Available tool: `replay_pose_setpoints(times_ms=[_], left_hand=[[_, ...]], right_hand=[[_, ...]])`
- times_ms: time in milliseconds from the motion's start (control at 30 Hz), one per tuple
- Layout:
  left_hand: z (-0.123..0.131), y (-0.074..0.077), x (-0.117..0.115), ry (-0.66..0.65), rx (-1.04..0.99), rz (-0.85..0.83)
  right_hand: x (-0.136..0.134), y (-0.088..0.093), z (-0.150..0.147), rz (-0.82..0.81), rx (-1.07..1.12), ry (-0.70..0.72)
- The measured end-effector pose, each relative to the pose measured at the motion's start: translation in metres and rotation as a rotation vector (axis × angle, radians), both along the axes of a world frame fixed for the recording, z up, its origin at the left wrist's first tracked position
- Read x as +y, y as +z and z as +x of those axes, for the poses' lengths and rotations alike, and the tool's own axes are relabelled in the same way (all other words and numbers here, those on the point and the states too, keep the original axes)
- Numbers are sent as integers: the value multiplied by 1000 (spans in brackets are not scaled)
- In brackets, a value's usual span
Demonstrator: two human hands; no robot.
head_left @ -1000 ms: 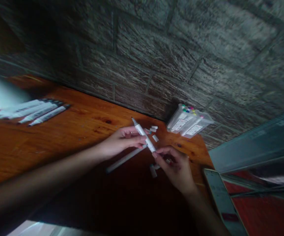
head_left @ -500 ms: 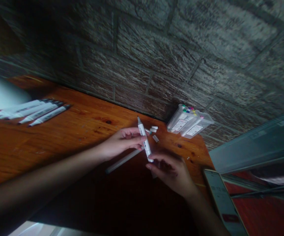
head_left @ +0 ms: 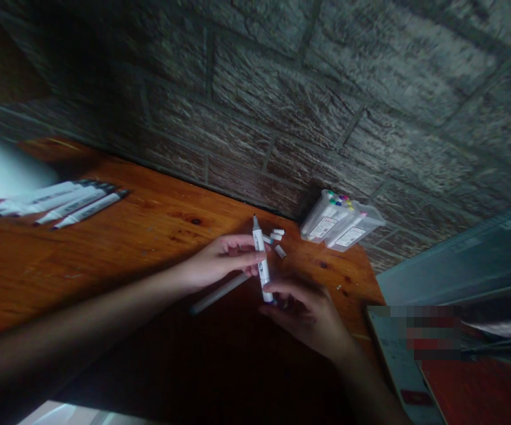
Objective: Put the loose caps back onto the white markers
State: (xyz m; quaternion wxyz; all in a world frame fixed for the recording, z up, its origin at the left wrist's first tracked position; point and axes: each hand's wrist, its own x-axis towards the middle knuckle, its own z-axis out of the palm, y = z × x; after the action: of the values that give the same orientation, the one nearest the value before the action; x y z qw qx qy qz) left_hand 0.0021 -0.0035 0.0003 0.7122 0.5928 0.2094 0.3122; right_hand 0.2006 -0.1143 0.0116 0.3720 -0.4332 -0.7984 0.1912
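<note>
A white marker [head_left: 259,251] is held nearly upright, its grey tip end bare at the top. My left hand [head_left: 229,260] pinches the marker's barrel between thumb and fingers. At the bottom, my right hand [head_left: 304,307] closes thumb and fingers on the capped end, where a bluish-purple edge shows. Beneath my hands another pale marker [head_left: 220,292] lies slanted on the wooden table [head_left: 162,230]. Just behind the held marker are several small white caps [head_left: 277,234], and one loose cap [head_left: 281,251] lies closer to me.
Two clear plastic cases [head_left: 348,224] with colored marker ends stand against the brick wall [head_left: 246,130]. Several white markers [head_left: 82,206] lie in a row at the left. A phone [head_left: 406,360], partly pixelated, is at the right edge, near a glass panel [head_left: 459,236].
The marker has turned a little more upright and shifted slightly down. Both hands keep hold of it, and my right fingers have moved slightly around its lower end.
</note>
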Motion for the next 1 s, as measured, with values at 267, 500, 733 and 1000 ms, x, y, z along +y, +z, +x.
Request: replay_pose_setpoints(times_ms=[267, 500, 733, 1000], left_hand=[[0, 1, -2, -84, 44, 241], [-2, -1, -8, -140, 160, 535], [1, -6, -3, -125, 101, 367], [0, 4, -6, -100, 5, 103]], right_hand=[[0, -3, 1, -102, -99, 55], [-5, 6, -8, -249, -197, 103], [6, -11, 3, -198, -51, 59], [0, -10, -8, -151, 58, -38]])
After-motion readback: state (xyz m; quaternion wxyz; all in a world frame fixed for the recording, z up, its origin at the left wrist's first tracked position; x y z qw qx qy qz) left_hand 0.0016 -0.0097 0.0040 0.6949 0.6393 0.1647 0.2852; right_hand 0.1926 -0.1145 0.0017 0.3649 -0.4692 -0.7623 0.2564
